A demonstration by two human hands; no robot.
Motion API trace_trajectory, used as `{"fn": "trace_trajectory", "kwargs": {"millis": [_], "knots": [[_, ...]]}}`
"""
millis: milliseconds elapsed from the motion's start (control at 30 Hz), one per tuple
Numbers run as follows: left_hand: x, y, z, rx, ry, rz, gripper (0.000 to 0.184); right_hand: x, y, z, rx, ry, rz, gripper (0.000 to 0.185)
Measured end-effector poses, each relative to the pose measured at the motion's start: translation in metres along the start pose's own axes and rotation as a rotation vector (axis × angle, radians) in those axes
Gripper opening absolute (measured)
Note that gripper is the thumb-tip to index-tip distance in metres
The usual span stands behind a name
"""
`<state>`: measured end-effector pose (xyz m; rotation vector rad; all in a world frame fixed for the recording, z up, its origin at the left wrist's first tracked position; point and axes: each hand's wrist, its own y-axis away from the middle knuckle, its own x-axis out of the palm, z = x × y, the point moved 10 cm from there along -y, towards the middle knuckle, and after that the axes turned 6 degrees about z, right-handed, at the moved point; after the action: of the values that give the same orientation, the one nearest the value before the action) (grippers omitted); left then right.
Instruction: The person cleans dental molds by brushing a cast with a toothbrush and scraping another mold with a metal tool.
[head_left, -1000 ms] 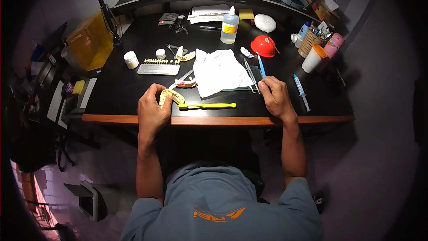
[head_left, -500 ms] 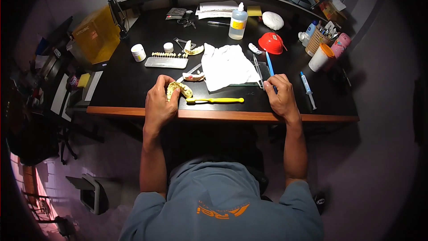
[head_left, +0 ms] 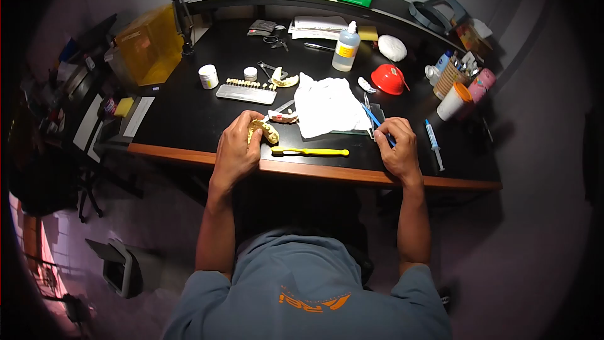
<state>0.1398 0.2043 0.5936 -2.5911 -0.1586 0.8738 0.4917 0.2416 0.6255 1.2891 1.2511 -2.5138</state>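
My left hand (head_left: 238, 145) is closed around a yellowish dental cast (head_left: 265, 132) above the desk's front edge, thumb on its near side. Between the fingers of my right hand (head_left: 398, 146) is a slim blue pen-like tool (head_left: 374, 117), slanting up and left towards metal tweezers (head_left: 368, 113). What its tip is like I cannot make out. A yellow toothbrush (head_left: 314, 152) lies between my hands. Behind it a crumpled white cloth (head_left: 324, 106) is spread out, with a second dental cast with a red patch (head_left: 283, 117) at its left.
At the back left are a shade guide (head_left: 246, 93), white jars (head_left: 208, 77) and another cast (head_left: 285, 79). A liquid bottle (head_left: 346, 49) and red bowl (head_left: 389, 80) stand behind the cloth. To the right lie a blue syringe (head_left: 435, 145) and an orange-lidded cup (head_left: 454, 101).
The camera view has shifted a little. In my left hand the cast has turned, its teeth now facing more sideways. The blue tool in my right hand leans further left.
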Motion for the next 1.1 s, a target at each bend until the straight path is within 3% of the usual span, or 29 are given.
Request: {"fn": "trace_trajectory", "kwargs": {"millis": [167, 300, 433, 633, 767, 833, 1100], "knots": [[-0.012, 0.002, 0.007, 0.003, 0.012, -0.128, 0.017, 0.004, -0.030, 0.046, -0.094, -0.036, -0.035, 0.007], [-0.021, 0.005, 0.015, -0.021, 0.100, -0.215, 0.017, 0.054, -0.072, 0.098, -0.258, -0.100, 0.254, 0.007], [-0.025, 0.009, 0.026, -0.086, 0.189, -0.252, 0.018, 0.130, -0.114, 0.096, -0.320, 0.010, 0.435, 0.008], [-0.024, 0.010, 0.032, -0.052, 0.232, -0.258, 0.019, 0.201, -0.151, 0.098, -0.199, 0.133, 0.823, 0.024], [-0.026, 0.010, 0.027, -0.045, 0.237, -0.255, 0.018, 0.215, -0.157, 0.098, -0.198, 0.157, 0.891, 0.024], [-0.030, 0.011, 0.021, 0.024, 0.203, -0.306, 0.018, 0.214, -0.158, 0.105, -0.325, 0.133, 0.816, 0.020], [-0.029, 0.012, 0.020, 0.000, 0.275, -0.274, 0.019, 0.216, -0.152, 0.108, -0.330, 0.012, 0.869, 0.017]]}}
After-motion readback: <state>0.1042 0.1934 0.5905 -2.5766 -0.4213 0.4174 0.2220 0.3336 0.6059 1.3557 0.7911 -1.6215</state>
